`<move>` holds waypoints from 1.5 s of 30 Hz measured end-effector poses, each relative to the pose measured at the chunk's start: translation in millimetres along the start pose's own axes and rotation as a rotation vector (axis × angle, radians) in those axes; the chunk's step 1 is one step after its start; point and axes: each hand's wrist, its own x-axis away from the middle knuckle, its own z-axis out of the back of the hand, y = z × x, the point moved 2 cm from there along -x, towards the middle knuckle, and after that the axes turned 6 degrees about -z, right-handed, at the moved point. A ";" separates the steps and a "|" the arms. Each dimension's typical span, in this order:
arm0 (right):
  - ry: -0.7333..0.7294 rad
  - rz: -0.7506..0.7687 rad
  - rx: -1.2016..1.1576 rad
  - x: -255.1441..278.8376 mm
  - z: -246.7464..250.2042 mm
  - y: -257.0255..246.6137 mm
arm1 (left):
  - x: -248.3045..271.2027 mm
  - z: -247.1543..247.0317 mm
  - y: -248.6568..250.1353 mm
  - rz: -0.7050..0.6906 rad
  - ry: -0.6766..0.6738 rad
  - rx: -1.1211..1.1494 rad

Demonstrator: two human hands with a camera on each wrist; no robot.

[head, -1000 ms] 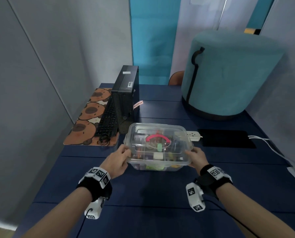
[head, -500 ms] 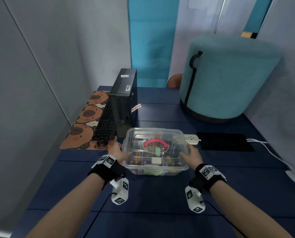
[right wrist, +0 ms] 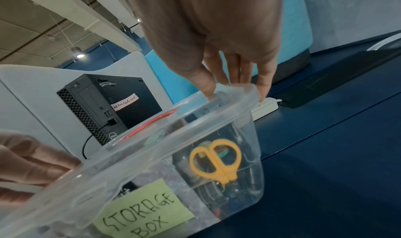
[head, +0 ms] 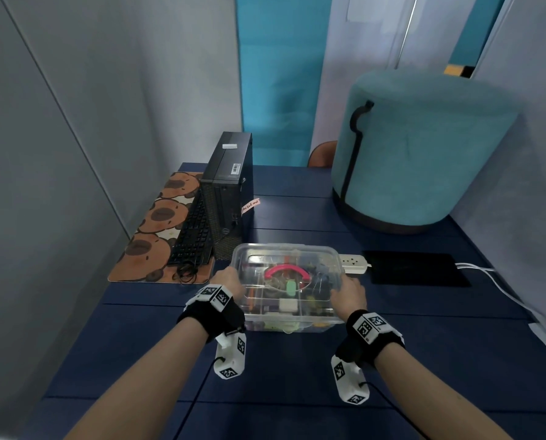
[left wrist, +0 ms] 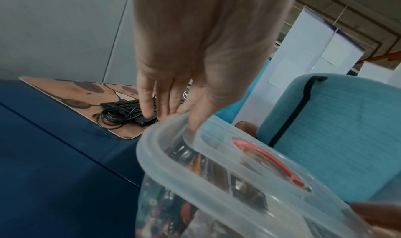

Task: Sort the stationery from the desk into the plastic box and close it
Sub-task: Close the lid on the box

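Observation:
The clear plastic box (head: 297, 323) stands on the blue desk with its lid on and a pink handle (head: 286, 270) lying flat on top. Stationery fills it, including yellow scissors (right wrist: 216, 159), and a green note (right wrist: 145, 212) on the front reads "STORAGE BOX". My left hand (head: 230, 276) holds the lid's far left corner. In the left wrist view its thumb (left wrist: 193, 121) presses on the lid, fingers down outside the rim. My right hand (head: 349, 285) holds the far right corner the same way, thumb (right wrist: 208, 87) on top.
A black computer tower (head: 230, 192) and a keyboard (head: 192, 236) on a brown patterned mat (head: 144, 249) stand just behind the box on the left. At the right are a white power strip (head: 354, 263), a black pad (head: 417, 271) and a teal pouf (head: 424, 154).
Both hands have slid from the box's near sides along the rim toward its far corners. The box has stayed in place.

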 end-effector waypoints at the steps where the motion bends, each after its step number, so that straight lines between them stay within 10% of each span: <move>1: 0.003 -0.008 -0.009 0.2 -1.1 -0.3 | -1.5 -2.2 0.6 -0.011 -0.002 0.006; 16: -0.086 0.047 0.002 5.3 13.2 -0.6 | 7.9 -9.0 -0.1 -0.105 -0.035 -0.136; 23: -0.158 0.235 0.155 20.8 9.4 4.6 | 48.8 -33.3 42.3 -0.619 -0.162 -0.434; 36: -0.164 0.266 0.137 22.7 9.5 6.5 | 50.6 -43.1 59.3 -0.603 -0.029 -0.565; 45: -0.170 0.260 0.509 -6.0 31.6 -33.8 | 21.5 -13.8 20.8 -0.421 -0.210 -0.442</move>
